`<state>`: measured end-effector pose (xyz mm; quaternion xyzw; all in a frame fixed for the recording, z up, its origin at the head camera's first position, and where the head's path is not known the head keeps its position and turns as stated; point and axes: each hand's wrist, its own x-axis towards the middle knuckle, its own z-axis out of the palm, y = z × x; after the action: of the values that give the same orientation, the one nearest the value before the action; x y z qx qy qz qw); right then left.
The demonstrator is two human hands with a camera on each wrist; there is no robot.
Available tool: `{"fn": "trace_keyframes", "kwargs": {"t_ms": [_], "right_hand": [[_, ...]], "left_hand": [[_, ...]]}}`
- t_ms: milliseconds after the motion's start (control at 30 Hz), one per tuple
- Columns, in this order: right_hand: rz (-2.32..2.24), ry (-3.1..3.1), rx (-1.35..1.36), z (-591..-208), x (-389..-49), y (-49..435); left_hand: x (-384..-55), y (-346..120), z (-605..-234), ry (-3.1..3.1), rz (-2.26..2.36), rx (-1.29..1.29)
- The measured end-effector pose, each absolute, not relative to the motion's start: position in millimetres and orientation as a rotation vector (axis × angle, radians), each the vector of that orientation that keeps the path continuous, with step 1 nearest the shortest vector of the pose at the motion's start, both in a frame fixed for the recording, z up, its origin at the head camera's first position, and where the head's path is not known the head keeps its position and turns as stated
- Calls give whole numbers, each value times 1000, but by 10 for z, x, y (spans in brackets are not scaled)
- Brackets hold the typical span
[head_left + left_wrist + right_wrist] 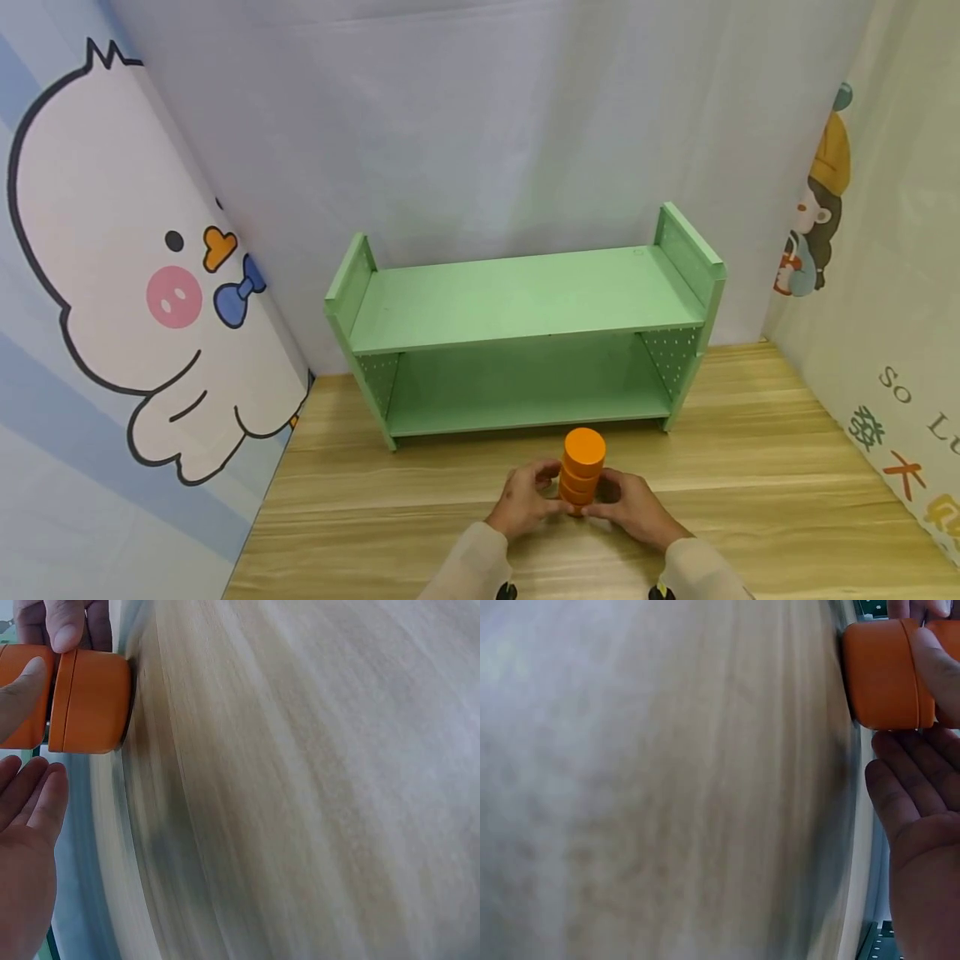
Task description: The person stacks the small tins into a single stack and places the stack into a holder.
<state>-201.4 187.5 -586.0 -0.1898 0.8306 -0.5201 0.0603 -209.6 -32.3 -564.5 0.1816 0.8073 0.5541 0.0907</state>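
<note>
A stack of orange round containers [582,467] stands upright on the wooden table [750,500], just in front of the green shelf. My left hand [542,490] holds its lower part from the left and my right hand [611,493] holds it from the right. In the left wrist view the bottom orange container [90,701] touches the table, with my left hand [39,742] beside it and the thumb [19,697] on its side. The right wrist view shows the same container [881,671] with my right hand [904,712] and its thumb [934,667] on it.
A green two-level shelf [525,333] stands at the back of the table against a white backdrop, with both levels bare. A cartoon duck panel [112,275] walls the left side and a printed panel [885,292] walls the right.
</note>
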Motion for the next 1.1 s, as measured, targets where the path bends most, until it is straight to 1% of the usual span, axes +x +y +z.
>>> {"fn": "trace_keyframes", "kwargs": {"t_ms": [533,1100], "right_hand": [[-1487,2546,-631,-5854,-2055,1907],[-1556,2463,-605,-5834,-2051,1891]], "left_hand": [[-2099,-277,-5718,2369,1668,507],[-2089,-266,-5770,2350,1725,516]]}}
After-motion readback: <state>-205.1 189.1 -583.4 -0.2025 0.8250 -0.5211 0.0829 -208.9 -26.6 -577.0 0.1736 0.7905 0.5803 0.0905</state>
